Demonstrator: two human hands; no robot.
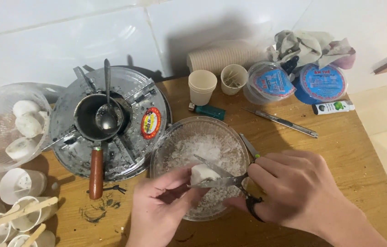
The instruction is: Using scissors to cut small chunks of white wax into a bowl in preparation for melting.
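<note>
Head view, two hands, left (159, 208) gripping one white chunk (201, 174), right (294, 187) gripping one scissors (221, 178).

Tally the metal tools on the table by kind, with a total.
Scissors, in the right hand over the glass bowl: 1
Spoon, in the small pot: 1
Utility knives: 2
Total: 4
The left hand holds a white block at the blades.
</note>
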